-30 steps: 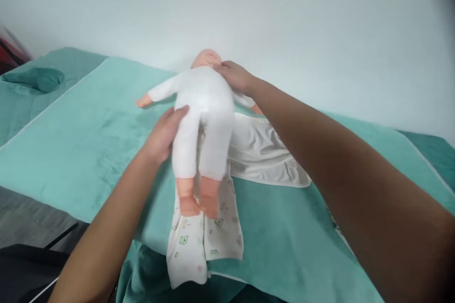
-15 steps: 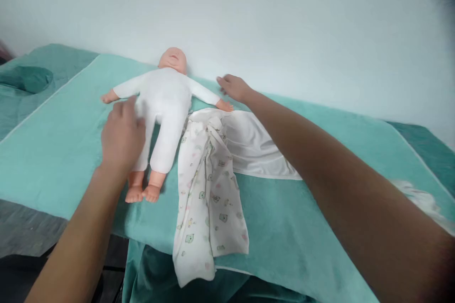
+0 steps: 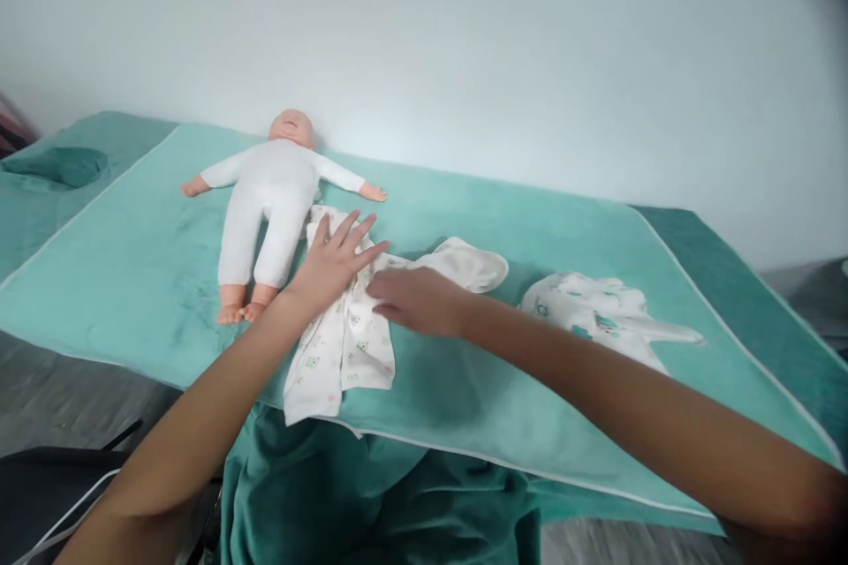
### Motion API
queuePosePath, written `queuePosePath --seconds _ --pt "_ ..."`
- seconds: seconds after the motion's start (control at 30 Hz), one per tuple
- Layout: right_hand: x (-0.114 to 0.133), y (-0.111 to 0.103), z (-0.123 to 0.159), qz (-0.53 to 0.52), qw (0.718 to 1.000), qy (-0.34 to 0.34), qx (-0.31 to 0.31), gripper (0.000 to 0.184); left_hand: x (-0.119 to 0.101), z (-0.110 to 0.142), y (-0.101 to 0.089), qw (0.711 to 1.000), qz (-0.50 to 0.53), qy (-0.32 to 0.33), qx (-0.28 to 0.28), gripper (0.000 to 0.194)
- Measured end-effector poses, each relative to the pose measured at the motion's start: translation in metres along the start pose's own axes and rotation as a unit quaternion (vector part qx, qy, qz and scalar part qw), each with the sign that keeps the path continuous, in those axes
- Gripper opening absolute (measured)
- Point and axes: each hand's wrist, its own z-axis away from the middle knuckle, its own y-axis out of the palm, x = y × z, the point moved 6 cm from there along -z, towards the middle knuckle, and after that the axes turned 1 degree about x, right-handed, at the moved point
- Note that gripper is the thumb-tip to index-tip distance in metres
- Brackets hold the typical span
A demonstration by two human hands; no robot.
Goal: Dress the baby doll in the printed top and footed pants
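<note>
My left hand point(image 3: 335, 260) lies open, its fingers spread over the upper part of the printed white baby pants point(image 3: 367, 344). Beside it, my right hand point(image 3: 420, 298) has curled fingers against the pants' right edge; what they hold, if anything, is hidden. A bunched white cloth piece point(image 3: 470, 265) sticks out behind my right hand. To the left, a baby doll point(image 3: 271, 185) in a white bodysuit lies on its back, arms spread, its feet toward me.
The green padded mat point(image 3: 146, 256) covers the table along a white wall point(image 3: 424, 62). A crumpled printed white garment point(image 3: 589, 309) lies to the right, partly behind my right forearm. Dark green fabric point(image 3: 371, 494) hangs at the front edge. A black chair point(image 3: 53, 494) stands lower left.
Both hands have come together over the pants: the left from beside the doll, the right down from near its hand. The white cloth, spread flat before, is now bunched. The view has shifted right.
</note>
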Motion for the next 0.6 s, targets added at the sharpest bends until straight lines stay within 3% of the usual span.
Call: queuePosePath --seconds 0.03,0.1,0.17,0.23,0.33,0.43,0.5,0.53,0.6 --pt "0.016 0.002 0.008 0.020 1.000 -0.015 0.001 0.018 -0.001 -0.001 0.000 1.000 -0.005 0.012 0.007 0.057" --pt "0.026 0.003 0.022 0.057 0.998 0.010 -0.011 0.018 0.000 0.001 0.001 1.000 -0.012 0.005 0.024 0.039" --pt "0.011 0.001 0.035 0.073 0.993 0.092 -0.035 0.020 0.004 0.006 -0.002 0.998 -0.004 -0.045 0.032 0.031" --pt "-0.014 0.001 0.049 0.051 0.981 0.183 -0.042 0.028 0.006 0.012 -0.012 0.993 0.036 -0.115 0.003 0.024" --pt "-0.039 0.007 0.067 -0.019 0.967 0.245 -0.061 0.045 -0.004 0.022 -0.044 0.954 0.158 -0.205 -0.154 0.015" --pt "-0.031 0.013 0.077 -0.144 0.957 0.184 -0.171 0.050 -0.027 0.034 -0.077 0.845 0.317 -0.258 -0.344 0.017" --pt "-0.016 0.022 0.083 -0.295 0.915 0.126 -0.245 0.046 -0.045 0.040 -0.087 0.771 0.406 -0.275 -0.407 0.019" --pt "-0.009 0.029 0.085 -0.381 0.878 0.108 -0.270 0.044 -0.055 0.042 -0.090 0.747 0.441 -0.274 -0.415 0.019" --pt "0.006 0.047 0.090 -0.537 0.782 0.101 -0.299 0.044 -0.075 0.044 -0.088 0.742 0.487 -0.253 -0.384 0.028"
